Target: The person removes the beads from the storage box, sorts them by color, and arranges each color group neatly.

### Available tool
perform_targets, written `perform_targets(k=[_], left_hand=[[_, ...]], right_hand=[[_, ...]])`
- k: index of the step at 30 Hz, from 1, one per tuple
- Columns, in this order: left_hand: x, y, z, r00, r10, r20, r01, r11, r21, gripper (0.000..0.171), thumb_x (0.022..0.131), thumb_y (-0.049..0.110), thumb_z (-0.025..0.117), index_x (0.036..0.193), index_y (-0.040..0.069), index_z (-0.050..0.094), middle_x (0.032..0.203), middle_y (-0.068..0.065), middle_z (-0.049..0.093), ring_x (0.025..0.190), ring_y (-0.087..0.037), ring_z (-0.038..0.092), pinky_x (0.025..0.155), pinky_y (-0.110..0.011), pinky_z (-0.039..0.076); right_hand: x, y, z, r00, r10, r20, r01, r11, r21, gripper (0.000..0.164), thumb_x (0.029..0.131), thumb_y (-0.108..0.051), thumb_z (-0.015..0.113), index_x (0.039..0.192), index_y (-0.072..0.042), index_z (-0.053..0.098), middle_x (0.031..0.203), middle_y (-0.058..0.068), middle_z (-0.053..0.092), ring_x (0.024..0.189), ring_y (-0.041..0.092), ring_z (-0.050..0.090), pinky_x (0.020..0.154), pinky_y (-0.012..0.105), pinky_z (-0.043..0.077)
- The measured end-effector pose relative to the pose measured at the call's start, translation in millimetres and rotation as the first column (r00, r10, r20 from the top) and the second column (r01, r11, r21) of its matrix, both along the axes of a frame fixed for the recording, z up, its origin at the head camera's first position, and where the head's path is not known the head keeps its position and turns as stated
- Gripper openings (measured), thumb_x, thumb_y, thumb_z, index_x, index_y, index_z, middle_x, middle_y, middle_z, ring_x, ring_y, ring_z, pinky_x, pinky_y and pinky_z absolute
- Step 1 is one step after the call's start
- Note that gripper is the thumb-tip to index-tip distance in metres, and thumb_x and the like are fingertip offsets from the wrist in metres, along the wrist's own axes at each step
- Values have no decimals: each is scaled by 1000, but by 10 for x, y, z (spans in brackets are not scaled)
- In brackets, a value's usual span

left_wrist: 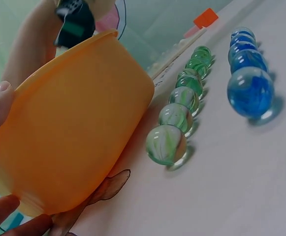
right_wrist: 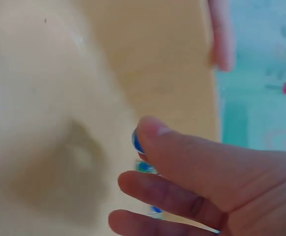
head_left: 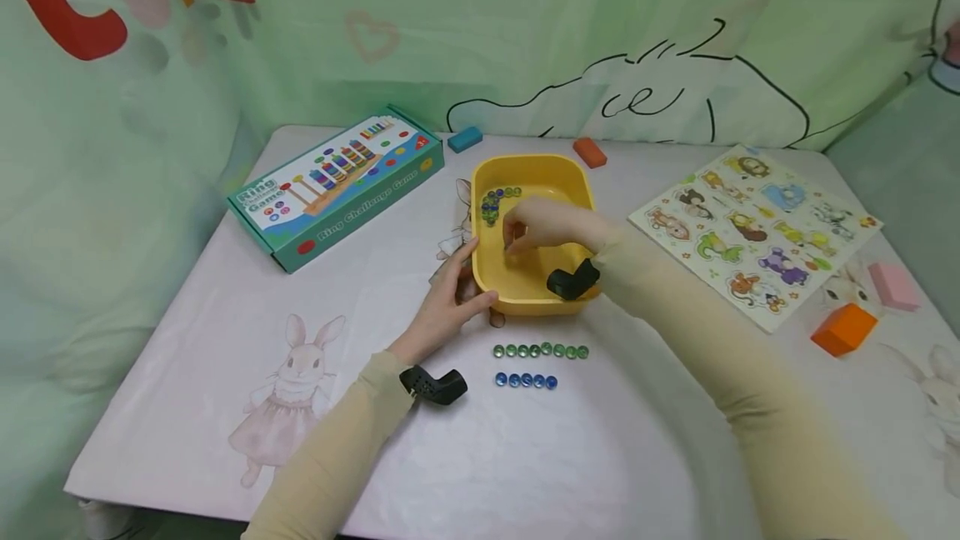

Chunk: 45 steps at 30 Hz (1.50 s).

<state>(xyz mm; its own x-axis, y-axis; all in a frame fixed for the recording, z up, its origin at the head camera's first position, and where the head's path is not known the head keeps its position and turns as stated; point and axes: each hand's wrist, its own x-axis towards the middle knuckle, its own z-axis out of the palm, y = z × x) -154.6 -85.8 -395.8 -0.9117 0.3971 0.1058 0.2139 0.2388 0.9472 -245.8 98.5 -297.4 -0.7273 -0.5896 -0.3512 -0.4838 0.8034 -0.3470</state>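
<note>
Blue marble is pinched at the thumb tip of a person's right hand, the finger behind it mostly hidden, inside a yellow tub set near the middle of a table. In the right-wrist view, two more fingers are seen held apart from the thumb. The tub is gripped at its near left corner by the left hand, its thumb placed on the near wall and its fingers spread along the left wall. Loose marbles, green and blue, are gathered inside the tub toward its far left corner. On the near side of the tub, eight green marbles are lined up in a row, with five blue marbles arranged in a shorter row closer to the person. A green Ring Challenge Game box is seen to the left; a blue block and a red-orange block are placed beyond the tub. To the right, an animal picture board is laid flat, with an orange block and a pink block set near its edge.
</note>
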Motion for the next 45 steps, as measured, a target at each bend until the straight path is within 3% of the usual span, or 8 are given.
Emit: perform_targets(k=[6,16,26,32,39,45], left_hand=[[6,-17,-27,1000,-1,-7,1,1000,-2,77,89,28,62,149,23,15,146,-9,32,126,-23,41,109,-44,25],[19,-40,-23,999,10,35,-10,1000,-19,75,89,31,61,148,33,14,148,-6,29,131,-22,36,111,-44,21],[13,-30,-15,1000,15,3,-15,1000,-5,77,88,27,63,149,26,15,138,-11,40,114,-21,44,96,-36,33],[15,-21,-8,1000,-4,-4,4,999,32,77,89,28,62,149,21,14,137,-13,42,117,-22,47,101,-38,34],[17,-1,0,1000,-11,-4,11,999,32,76,89,27,62,149,23,15,138,-14,41,120,-24,46,104,-42,32],[8,2,-18,1000,-5,-3,5,1000,24,77,89,25,62,149,25,15,138,-13,42,116,-22,46,100,-40,34]], right_hand=[[202,160,135,1000,16,-20,-17,999,-45,11,86,-20,66,90,-10,65,84,2,62,79,18,51,74,30,43],[674,402,127,989,-112,-94,92,977,-194,17,85,-23,67,99,-13,67,90,-1,64,80,16,53,73,30,46],[1027,612,-21,957,-172,-234,54,897,-439,16,80,-11,71,96,-8,67,82,-2,63,72,10,51,64,28,47],[1249,793,-139,935,-165,-313,-26,851,-524,20,74,-4,75,92,-11,68,78,-8,61,67,2,49,56,23,45],[1571,887,-397,952,-145,-270,-38,820,-571,23,74,-4,74,94,-13,67,75,-15,59,65,-2,48,54,20,44],[1756,868,-589,962,-169,-212,23,830,-557,20,74,-6,74,91,-12,67,71,-15,57,62,-5,47,52,18,42]])
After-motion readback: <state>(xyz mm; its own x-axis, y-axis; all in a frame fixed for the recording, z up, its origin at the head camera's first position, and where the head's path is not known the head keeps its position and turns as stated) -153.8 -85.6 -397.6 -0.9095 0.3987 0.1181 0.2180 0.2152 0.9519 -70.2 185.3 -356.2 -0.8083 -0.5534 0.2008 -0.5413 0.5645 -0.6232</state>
